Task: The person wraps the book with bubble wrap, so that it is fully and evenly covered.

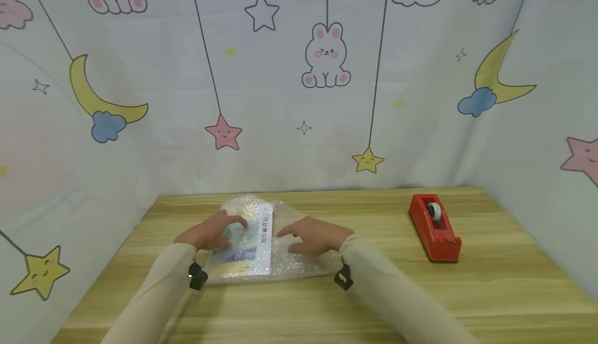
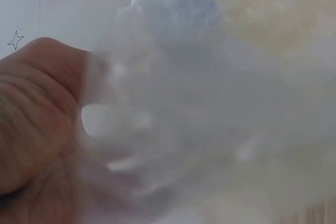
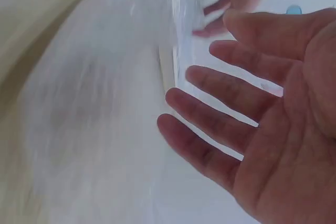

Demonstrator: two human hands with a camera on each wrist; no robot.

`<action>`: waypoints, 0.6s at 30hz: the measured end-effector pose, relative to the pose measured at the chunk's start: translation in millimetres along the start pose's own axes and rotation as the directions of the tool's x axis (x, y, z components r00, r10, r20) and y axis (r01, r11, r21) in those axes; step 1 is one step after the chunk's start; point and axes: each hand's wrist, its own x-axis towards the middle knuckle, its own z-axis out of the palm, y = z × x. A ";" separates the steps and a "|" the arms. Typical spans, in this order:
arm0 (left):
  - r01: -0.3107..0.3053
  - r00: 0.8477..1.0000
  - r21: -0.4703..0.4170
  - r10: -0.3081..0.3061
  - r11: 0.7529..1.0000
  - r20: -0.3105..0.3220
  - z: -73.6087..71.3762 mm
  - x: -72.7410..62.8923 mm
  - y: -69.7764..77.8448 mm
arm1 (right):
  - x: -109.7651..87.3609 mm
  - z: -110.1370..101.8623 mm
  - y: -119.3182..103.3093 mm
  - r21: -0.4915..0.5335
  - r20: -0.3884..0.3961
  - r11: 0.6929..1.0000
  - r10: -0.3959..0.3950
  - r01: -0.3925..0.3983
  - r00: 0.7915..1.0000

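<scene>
On the table lies a book (image 1: 264, 250) with a white spine strip and a green-blue cover, under clear bubble wrap (image 1: 299, 270). My left hand (image 1: 212, 232) is over the left part of the wrapped book, thumb and fingers spread apart. In the left wrist view, blurred bubble wrap (image 2: 236, 103) hides most of its fingers. My right hand (image 1: 320, 236) is just right of the book, above the bubble wrap, fingers pointing left. The right wrist view shows its palm bare and its fingers (image 3: 220, 87) spread and nearly straight, beside the plastic.
A red tape dispenser (image 1: 434, 235) with a small tape roll (image 1: 434, 210) stands at the right of the wooden table (image 1: 374, 292). A white cloth (image 1: 289, 84) printed with stars, moons and rabbits hangs behind and at both sides.
</scene>
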 end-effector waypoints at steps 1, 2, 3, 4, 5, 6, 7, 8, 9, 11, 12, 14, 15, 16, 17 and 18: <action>-0.010 1.000 0.005 0.010 1.000 -0.004 0.2 -0.2 -0.8 | -4.4 -2.7 3.7 0.013 -0.017 1.000 0.000 0.000 1.000; -0.011 1.000 0.004 0.011 1.000 -0.008 0.3 -0.4 -1.3 | -9.0 -4.9 7.7 0.023 -0.034 1.000 0.004 -0.003 0.999; -0.013 1.000 0.010 0.013 1.000 -0.010 0.2 -0.4 -1.9 | -13.6 -6.7 12.2 0.035 -0.051 0.999 0.007 -0.005 0.999; -0.014 1.000 0.013 0.014 1.000 -0.012 0.1 0.3 -1.8 | -18.3 -8.2 17.5 0.045 -0.070 0.999 0.011 -0.008 0.997; -0.014 1.000 0.018 0.014 1.000 -0.012 -0.2 1.2 -1.7 | -22.7 -9.5 23.0 0.060 -0.090 0.998 0.019 -0.014 0.996; -0.005 1.000 0.015 0.005 1.000 -0.011 -0.5 2.1 -1.3 | -26.8 -10.4 28.8 0.070 -0.112 0.997 0.024 -0.016 0.993; 0.000 1.000 0.022 0.001 1.000 -0.010 -0.9 3.0 -1.0 | -30.5 -11.2 34.5 0.082 -0.131 0.996 0.034 -0.023 0.991; 0.012 1.000 0.022 -0.012 1.000 -0.007 -1.3 3.6 -0.2 | -33.8 -11.7 40.1 0.089 -0.148 0.996 0.043 -0.030 0.988; 0.019 1.000 0.025 -0.019 1.000 -0.001 -1.7 4.1 0.4 | -36.5 -12.3 45.2 0.101 -0.165 0.994 0.050 -0.034 0.985; 0.036 0.999 0.026 -0.037 0.999 0.007 -2.9 4.0 2.2 | -40.4 -12.9 55.0 0.107 -0.189 0.994 0.050 -0.031 0.981; 0.045 0.999 0.027 -0.045 0.999 0.011 -3.1 3.7 3.0 | -42.3 -13.3 58.9 0.106 -0.196 0.994 0.050 -0.029 0.979; 0.055 0.998 0.028 -0.056 0.998 0.015 -3.9 2.8 4.3 | -46.2 -13.9 65.9 0.101 -0.204 0.995 0.046 -0.025 0.978; 0.057 0.998 0.029 -0.057 0.998 0.015 -3.8 2.7 4.5 | -48.5 -14.2 69.0 0.096 -0.204 0.995 0.040 -0.021 0.978; 0.057 0.998 0.031 -0.057 0.998 0.014 -3.6 2.8 4.7 | -50.9 -14.3 72.2 0.092 -0.201 0.996 0.035 -0.017 0.979; 0.053 0.998 0.030 -0.054 0.998 0.014 -3.4 3.0 4.9 | -53.8 -14.7 75.1 0.091 -0.197 0.996 0.033 -0.015 0.980; 0.054 0.998 0.027 -0.054 0.998 0.016 -2.5 3.6 4.9 | -56.6 -14.4 77.9 0.105 -0.191 0.994 0.039 -0.019 0.981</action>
